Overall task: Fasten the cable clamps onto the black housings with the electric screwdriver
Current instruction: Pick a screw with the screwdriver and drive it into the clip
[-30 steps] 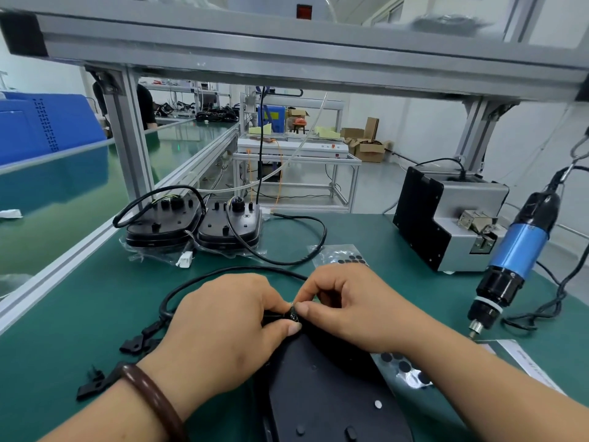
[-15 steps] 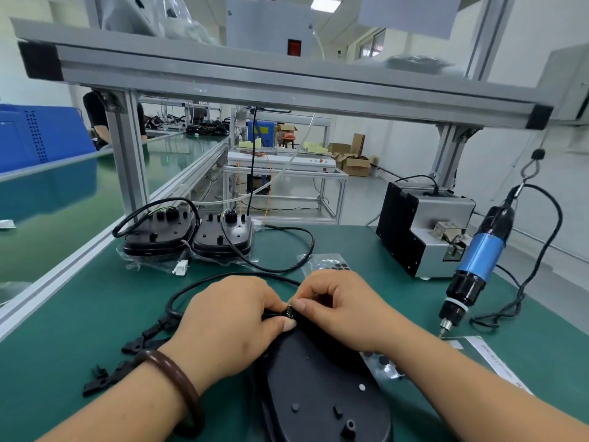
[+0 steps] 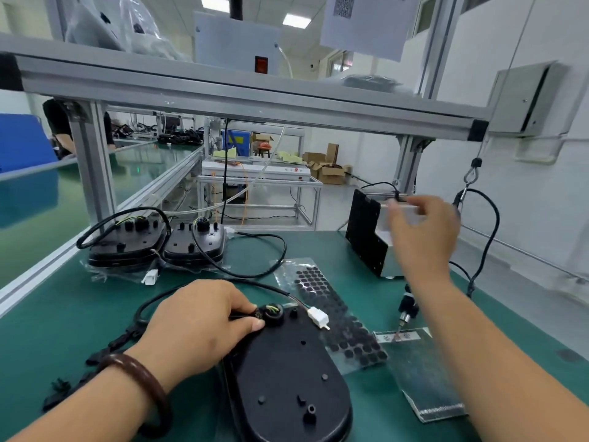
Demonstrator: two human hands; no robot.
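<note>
Apparently no screw is driven yet: the left hand pinches the cable fitting at the far end of the near black housing, and the electric screwdriver hangs unheld just right of it. The right hand, raised beyond the housing by the screw feeder, is too blurred to judge its grip. Loose cable clamps lie left of the housing.

A black oval housing lies flat, back up, at lower centre, with a wired round grommet at its far end. Two more housings sit mid-left. Small black clamps lie lower left. The screwdriver hangs bit-down, centre-right.
</note>
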